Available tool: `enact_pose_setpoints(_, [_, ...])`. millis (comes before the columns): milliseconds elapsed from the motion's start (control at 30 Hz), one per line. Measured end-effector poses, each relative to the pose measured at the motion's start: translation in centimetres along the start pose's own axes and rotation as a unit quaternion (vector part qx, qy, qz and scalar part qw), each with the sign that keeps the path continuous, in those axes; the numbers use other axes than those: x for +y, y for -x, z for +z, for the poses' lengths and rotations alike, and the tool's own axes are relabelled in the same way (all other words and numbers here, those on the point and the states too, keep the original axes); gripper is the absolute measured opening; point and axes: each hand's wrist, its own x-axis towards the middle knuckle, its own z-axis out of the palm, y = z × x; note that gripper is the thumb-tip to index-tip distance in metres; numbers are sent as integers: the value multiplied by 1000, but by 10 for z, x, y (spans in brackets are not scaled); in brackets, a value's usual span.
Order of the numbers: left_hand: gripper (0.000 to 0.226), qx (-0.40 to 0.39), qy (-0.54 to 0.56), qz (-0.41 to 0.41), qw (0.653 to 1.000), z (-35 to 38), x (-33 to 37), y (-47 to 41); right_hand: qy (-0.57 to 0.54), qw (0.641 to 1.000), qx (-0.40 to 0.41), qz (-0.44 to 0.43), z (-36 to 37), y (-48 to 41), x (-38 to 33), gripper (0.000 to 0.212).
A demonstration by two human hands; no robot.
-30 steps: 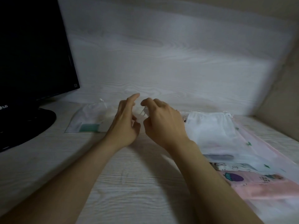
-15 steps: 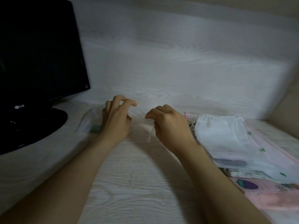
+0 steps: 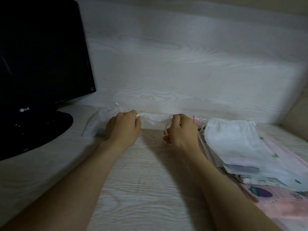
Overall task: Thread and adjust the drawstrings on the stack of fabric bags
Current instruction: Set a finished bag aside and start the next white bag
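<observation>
Tabletop (image 3: 141, 189): pale whitewashed wood grain, beige toward the front edge
Back panel (image 3: 183, 64): same grain, grey-white
Monitor (image 3: 41, 47), left edge: black; logo (image 3: 24, 109) white
Centre bag (image 3: 155, 119), back edge: plain sheer white
Left bag (image 3: 100, 120), back-left: white, teal patch (image 3: 100, 131) at its near hem
Stack, right edge, top down: top bag (image 3: 233, 139) plain white, grey block (image 3: 241, 169) showing through; second bag (image 3: 283, 164) white, small green motifs; third bag (image 3: 250, 179) white, dark line drawings; bottom bag (image 3: 275, 202) pink, purple green-topped motif (image 3: 261, 192)
</observation>
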Motion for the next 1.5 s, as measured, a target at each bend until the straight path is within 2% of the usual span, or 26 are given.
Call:
enact_pose_setpoints(100, [32, -7, 18, -7, 1000, 3, -2, -2, -36, 999, 0, 14, -4, 1, -4, 47])
enact_pose_setpoints(200, [16, -4, 55, -28, 998, 4, -4, -3, -24, 1000, -14, -1, -6, -1, 2, 20])
enact_pose_setpoints(267, [25, 4, 103, -60, 993, 2, -3, -2, 33, 999, -17, -26, -3, -2, 6, 24])
enact_pose_setpoints(333, [32, 16, 163, -87, 983, 2, -3, -3, 30, 999, -19, -29, -1, -4, 8, 24])
enact_pose_setpoints(433, [21, 46, 199, -133, 970, 3, -5, -6, 23, 999, -11, -42, -1, -8, 10, 32])
enact_pose_setpoints(500, [5, 66, 187, -156, 968, 5, -11, -11, 28, 999, -21, -36, -2, -10, 12, 37])
enact_pose_setpoints(600, [22, 74, 180, -189, 962, 4, -15, -13, 10, 999, -33, -2, -2, -10, 11, 36])
enact_pose_setpoints(700, [23, 76, 146, -211, 964, -2, -10, -12, -13, 999, -28, 11, -4, -10, 10, 31])
enact_pose_setpoints(800, [28, 87, 195, -254, 943, 2, -15, -16, -58, 998, -18, 29, -5, -12, 8, 33])
enact_pose_setpoints(867, [29, 86, 292, -316, 899, 3, -18, -20, -142, 987, -19, 66, -6, -14, 7, 34])
enact_pose_setpoints(900, [30, 85, 353, -345, 865, 2, -15, -21, -186, 978, -22, 91, -7, -14, 6, 33])
enact_pose_setpoints(967, [30, 92, 473, -384, 788, -4, -7, -23, -254, 958, -32, 134, -12, -13, 2, 33])
enact_pose_setpoints(1067, [27, 91, 610, -412, 671, -13, 3, -25, -307, 938, -53, 150, -17, -10, -1, 27])
enact_pose_setpoints(1133, [30, 59, 668, -412, 618, -16, 5, -23, -336, 928, -60, 152, -17, -8, -3, 22])
enact_pose_setpoints(1167, [32, 42, 684, -406, 605, -17, 6, -22, -357, 919, -61, 155, -16, -7, -4, 19])
enact_pose_setpoints(1233, [35, 9, 700, -389, 599, -18, 9, -21, -399, 900, -66, 165, -14, -7, -7, 19])
enact_pose_setpoints(1333, [37, -17, 695, -382, 609, -19, 13, -22, -451, 863, -93, 207, -17, -8, -12, 27])
enact_pose_setpoints(1400, [36, -24, 675, -370, 638, -18, 12, -24, -469, 849, -98, 222, -20, -9, -12, 35])
enact_pose_setpoints(1500, [22, 4, 611, -362, 705, -16, 8, -22, -465, 857, -94, 203, -18, -10, -7, 40])
